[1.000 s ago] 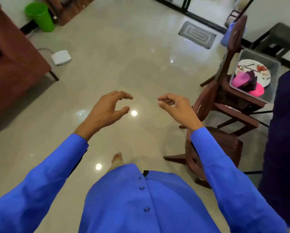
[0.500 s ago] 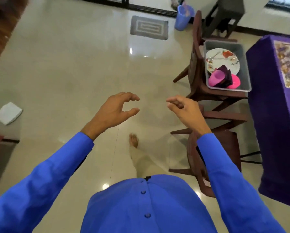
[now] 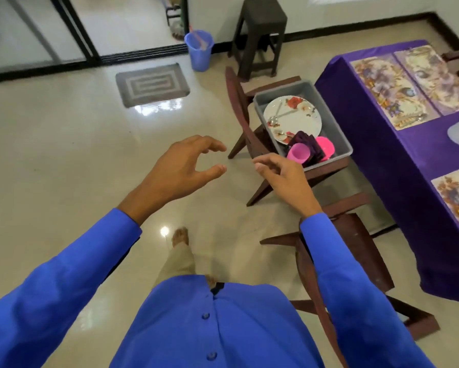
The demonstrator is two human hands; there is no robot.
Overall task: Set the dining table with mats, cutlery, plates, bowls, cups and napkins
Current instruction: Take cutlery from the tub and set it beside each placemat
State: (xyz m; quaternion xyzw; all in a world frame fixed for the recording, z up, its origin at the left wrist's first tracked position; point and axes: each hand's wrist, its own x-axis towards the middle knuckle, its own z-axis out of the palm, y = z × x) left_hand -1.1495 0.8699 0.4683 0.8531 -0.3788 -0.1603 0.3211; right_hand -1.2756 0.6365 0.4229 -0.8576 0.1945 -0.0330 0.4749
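A purple-clothed dining table (image 3: 377, 144) fills the three-o'clock side, with floral mats (image 3: 390, 91) already laid on it. At about one o'clock a brown chair (image 3: 252, 144) carries a grey tub (image 3: 340, 134) holding a flowered plate (image 3: 294, 118) with cutlery (image 3: 276, 115) on it, dark purple napkins (image 3: 306, 140) and a pink cup (image 3: 298, 152). Mid-frame, the left hand (image 3: 180, 168) hangs with fingers loosely curved, thumb apart, gripping nothing; the right hand (image 3: 284, 179), just short of the tub, is likewise loosely curled and empty.
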